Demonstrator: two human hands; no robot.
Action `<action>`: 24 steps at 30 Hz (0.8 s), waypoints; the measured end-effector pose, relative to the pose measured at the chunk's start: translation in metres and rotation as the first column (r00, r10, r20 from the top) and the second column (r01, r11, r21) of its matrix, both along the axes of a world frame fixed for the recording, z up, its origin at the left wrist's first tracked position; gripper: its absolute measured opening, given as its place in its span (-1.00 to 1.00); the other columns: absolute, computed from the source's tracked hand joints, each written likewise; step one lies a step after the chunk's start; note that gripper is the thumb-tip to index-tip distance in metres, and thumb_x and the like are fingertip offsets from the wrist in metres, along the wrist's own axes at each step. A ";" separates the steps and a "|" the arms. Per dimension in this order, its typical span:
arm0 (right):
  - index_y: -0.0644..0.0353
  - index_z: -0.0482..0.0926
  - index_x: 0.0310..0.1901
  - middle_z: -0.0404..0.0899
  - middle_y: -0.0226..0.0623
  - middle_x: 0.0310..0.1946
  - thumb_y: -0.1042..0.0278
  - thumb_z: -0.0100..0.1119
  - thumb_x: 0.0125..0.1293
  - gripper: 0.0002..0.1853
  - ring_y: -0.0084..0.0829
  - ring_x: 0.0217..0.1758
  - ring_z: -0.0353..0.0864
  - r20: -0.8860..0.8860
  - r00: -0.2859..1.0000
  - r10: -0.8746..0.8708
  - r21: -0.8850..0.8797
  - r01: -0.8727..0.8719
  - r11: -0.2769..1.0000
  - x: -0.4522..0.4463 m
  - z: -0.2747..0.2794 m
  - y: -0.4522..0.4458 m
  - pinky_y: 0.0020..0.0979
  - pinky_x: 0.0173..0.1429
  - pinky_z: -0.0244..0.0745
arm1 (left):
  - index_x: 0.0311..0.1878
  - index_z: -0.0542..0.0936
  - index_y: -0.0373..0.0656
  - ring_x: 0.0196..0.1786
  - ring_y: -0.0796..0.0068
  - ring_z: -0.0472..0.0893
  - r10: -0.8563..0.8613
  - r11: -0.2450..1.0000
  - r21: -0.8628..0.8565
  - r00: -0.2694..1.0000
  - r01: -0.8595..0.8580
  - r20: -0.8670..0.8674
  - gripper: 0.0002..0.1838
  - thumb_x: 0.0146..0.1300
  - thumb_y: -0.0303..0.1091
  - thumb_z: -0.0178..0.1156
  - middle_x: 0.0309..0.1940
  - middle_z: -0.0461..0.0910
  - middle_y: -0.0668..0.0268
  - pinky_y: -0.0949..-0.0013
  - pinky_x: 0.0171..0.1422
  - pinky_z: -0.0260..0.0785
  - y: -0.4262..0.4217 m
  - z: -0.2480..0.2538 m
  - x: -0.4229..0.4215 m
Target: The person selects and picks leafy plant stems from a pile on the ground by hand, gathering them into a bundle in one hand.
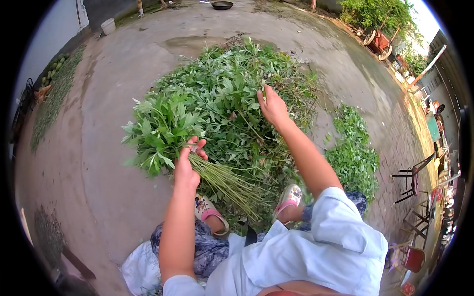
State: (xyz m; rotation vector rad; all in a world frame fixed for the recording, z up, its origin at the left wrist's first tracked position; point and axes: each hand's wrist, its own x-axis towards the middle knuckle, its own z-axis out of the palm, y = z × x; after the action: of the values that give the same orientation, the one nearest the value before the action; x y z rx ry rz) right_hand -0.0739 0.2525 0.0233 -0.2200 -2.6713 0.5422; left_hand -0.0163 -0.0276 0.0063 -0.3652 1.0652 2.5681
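A bundle of leafy green stems (222, 180) lies across my left hand (189, 160), its leaves to the left and its bare stalks slanting down to the right. The fingers of that hand curl round the bundle. Over the large pile of cut leafy plants (222, 89), my right hand (271, 104) pinches the top of a leafy stem (264, 89) between thumb and fingers. The two hands are well apart, the right one farther forward.
A smaller heap of green leaves (351, 153) lies to the right of the pile. Chairs (414, 178) stand at the far right. A black pan (222, 5) and a white bucket (108, 26) are at the back. My feet in clogs (289, 197) are just below the pile.
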 end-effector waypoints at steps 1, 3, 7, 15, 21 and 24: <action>0.24 0.28 -0.02 0.46 0.05 -0.23 0.37 -0.12 0.12 -0.64 0.01 -0.21 0.46 -0.112 0.992 0.051 -0.022 -0.053 0.998 0.006 0.009 -0.007 -0.12 -0.17 0.36 | -0.05 0.36 -0.25 -0.47 0.52 0.45 -0.002 0.998 0.058 1.000 0.002 0.000 -0.68 0.19 -0.27 0.00 -0.21 0.53 0.11 0.41 -0.37 0.35 0.003 0.002 0.002; 0.23 0.27 0.00 0.44 0.04 -0.27 0.37 -0.11 0.13 -0.63 0.06 -0.23 0.43 -0.135 0.986 0.098 -0.028 -0.102 0.994 0.021 0.022 -0.016 -0.10 -0.17 0.35 | -0.04 0.35 -0.17 -0.44 0.56 0.46 -0.052 0.997 0.062 0.998 0.054 -0.036 -0.72 0.23 -0.26 -0.03 -0.07 0.47 0.09 0.46 -0.32 0.37 0.006 0.006 0.004; 0.23 0.28 -0.04 0.41 0.02 -0.38 0.38 -0.12 0.18 -0.70 0.04 -0.27 0.43 -0.149 0.983 0.104 0.076 -0.094 0.993 0.037 0.036 -0.013 -0.12 -0.19 0.35 | -0.04 0.35 -0.15 -0.43 0.56 0.47 -0.114 0.973 0.190 0.990 0.128 -0.086 -0.72 0.22 -0.25 -0.02 0.00 0.42 0.03 0.46 -0.30 0.38 0.018 0.017 0.009; 0.30 0.29 -0.20 0.42 0.09 -0.49 0.29 -0.14 0.29 -0.78 -0.02 -0.49 0.39 -0.144 0.712 0.687 -0.301 -0.693 0.655 0.076 0.074 -0.036 -0.17 -0.33 0.29 | -0.14 0.41 -0.14 -0.38 0.44 0.51 -0.233 0.895 0.319 0.938 0.310 -0.258 -0.76 0.21 -0.22 -0.02 -0.08 0.46 0.03 0.37 -0.28 0.38 0.034 0.033 0.016; 0.25 0.27 -0.16 0.44 -0.06 -0.32 0.42 -0.09 0.15 -0.78 0.01 -0.34 0.48 0.303 0.678 0.669 0.019 -0.707 0.707 0.103 0.073 -0.068 -0.12 -0.26 0.39 | -0.30 0.41 -0.13 -0.51 0.46 0.38 -0.290 0.876 0.260 0.873 0.407 -0.393 -0.79 0.12 -0.20 0.06 -0.21 0.49 0.18 0.35 -0.32 0.29 0.030 0.049 0.026; 0.18 0.29 -0.15 0.42 -0.13 -0.38 0.45 -0.03 0.04 -0.72 -0.12 -0.45 0.53 0.315 0.749 0.583 0.199 -0.653 0.730 0.111 0.074 -0.074 -0.19 -0.38 0.44 | -0.35 0.38 -0.15 -0.48 0.43 0.38 -0.229 0.915 0.266 0.935 0.302 -0.272 -0.82 0.11 -0.25 0.03 -0.30 0.47 0.19 0.35 -0.30 0.27 0.032 0.047 0.028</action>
State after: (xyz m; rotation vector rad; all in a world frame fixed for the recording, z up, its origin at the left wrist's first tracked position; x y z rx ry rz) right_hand 0.0372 0.1781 0.0974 0.7916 -2.9804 0.2911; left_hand 0.0119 0.0044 0.0531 0.1603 0.7104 2.5083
